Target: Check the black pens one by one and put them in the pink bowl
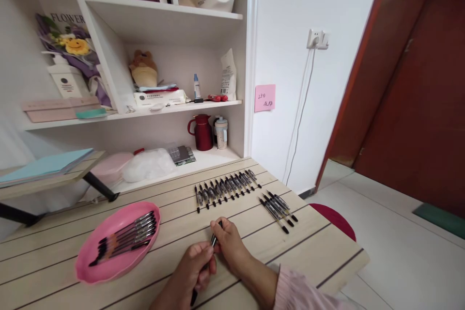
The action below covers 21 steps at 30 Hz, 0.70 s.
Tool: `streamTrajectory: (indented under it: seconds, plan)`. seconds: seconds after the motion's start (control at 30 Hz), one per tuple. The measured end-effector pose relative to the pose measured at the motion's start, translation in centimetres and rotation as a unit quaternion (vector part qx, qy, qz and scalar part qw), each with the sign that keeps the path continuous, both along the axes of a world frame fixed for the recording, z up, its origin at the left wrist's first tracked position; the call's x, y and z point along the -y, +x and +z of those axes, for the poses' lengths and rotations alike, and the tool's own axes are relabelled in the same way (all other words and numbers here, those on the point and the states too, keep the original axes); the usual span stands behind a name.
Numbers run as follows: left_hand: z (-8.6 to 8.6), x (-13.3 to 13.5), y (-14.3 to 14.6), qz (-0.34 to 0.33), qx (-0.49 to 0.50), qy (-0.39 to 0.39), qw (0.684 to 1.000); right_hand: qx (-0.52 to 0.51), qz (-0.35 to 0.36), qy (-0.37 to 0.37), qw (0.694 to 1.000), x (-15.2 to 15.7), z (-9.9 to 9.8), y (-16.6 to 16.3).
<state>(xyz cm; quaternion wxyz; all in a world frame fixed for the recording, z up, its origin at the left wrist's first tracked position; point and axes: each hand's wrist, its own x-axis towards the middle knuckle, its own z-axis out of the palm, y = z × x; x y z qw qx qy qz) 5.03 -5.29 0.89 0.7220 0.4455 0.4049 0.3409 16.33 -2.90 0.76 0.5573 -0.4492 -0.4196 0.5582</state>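
Observation:
A black pen (214,240) is held above the front of the table, slanting between my two hands. My left hand (198,266) is closed round its lower part, and the dark end sticks out below the fist. The fingers of my right hand (229,240) pinch the upper end. Left of my hands, a pink dish (84,257) holds several pens (127,237) lying side by side. Beyond my hands, a row of pens with black caps (225,190) lies on the wood. Farther right is a smaller group of pens (279,209).
The striped wooden table (298,256) ends at the right, near a red round stool (334,220). White shelves (163,19) stand behind, with a red jug (203,132) and a light cup (221,133). At the left, a small raised stand (54,169) carries papers.

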Motion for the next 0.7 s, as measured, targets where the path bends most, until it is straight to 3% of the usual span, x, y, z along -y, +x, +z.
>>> streamTrajectory:
  seconds: [0.33, 0.7]
  plan:
    - [1.5, 1.4, -0.5, -0.054, 0.089, -0.06, 0.993, -0.054, -0.033, 0.044, 0.997, -0.7, 1.1, 2.1]
    - [1.2, 0.9, -0.6, 0.017, 0.058, -0.043, 0.997, -0.133, -0.034, 0.021, 0.99, -1.8, 0.6, 3.4]
